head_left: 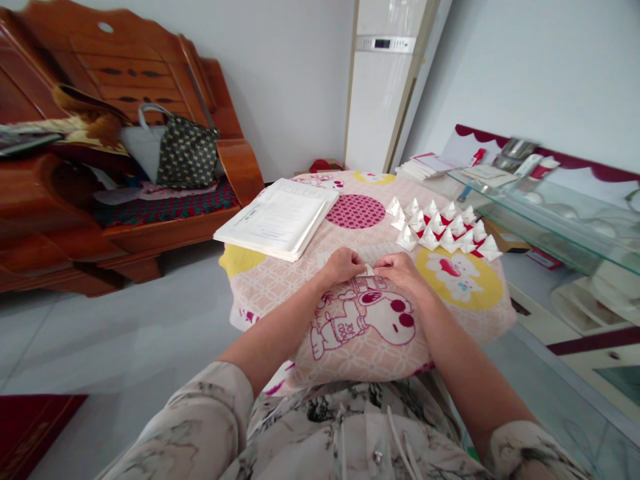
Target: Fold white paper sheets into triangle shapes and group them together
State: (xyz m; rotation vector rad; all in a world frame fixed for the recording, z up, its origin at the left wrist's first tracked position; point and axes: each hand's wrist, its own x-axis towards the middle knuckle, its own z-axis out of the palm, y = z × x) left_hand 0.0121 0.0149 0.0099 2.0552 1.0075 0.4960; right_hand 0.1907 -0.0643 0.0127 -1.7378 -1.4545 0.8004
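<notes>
My left hand [341,265] and my right hand [400,269] meet over a low table covered with a pink cartoon cloth [365,333]. Both hands pinch a small folded piece of white paper [369,270] between their fingertips, with the fingers curled in. Beyond my right hand lies a cluster of several small folded paper shapes [443,228], white with red showing. To the left of my hands sits a thick stack of white sheets [277,218].
A wooden bench [150,213] with a dotted handbag [186,152] stands at the left. A tall white standing air conditioner [383,87] is at the back. A glass shelf [550,220] with papers and a metal cup runs along the right. Grey floor tiles lie at the left.
</notes>
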